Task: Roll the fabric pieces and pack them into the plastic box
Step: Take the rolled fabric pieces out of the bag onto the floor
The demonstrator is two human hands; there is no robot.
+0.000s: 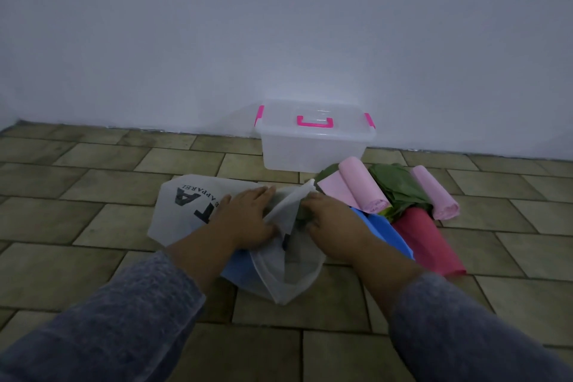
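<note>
A clear plastic box (313,149) with a shut lid, pink handle and pink clips stands against the wall. In front of it a white fabric piece (183,208) with black letters lies spread on the floor. My left hand (245,217) rests flat on it with straight fingers. My right hand (325,223) grips a fold of the white fabric at its right side, fingers curled. A blue fabric (384,232) lies under my right wrist. Two pink rolls (361,187) (434,192), a crumpled green piece (400,189) and a red roll (424,242) lie to the right.
The floor is brown tile (93,226). A pale wall (279,25) rises right behind the box. Grey sleeves cover both my forearms at the bottom of the view.
</note>
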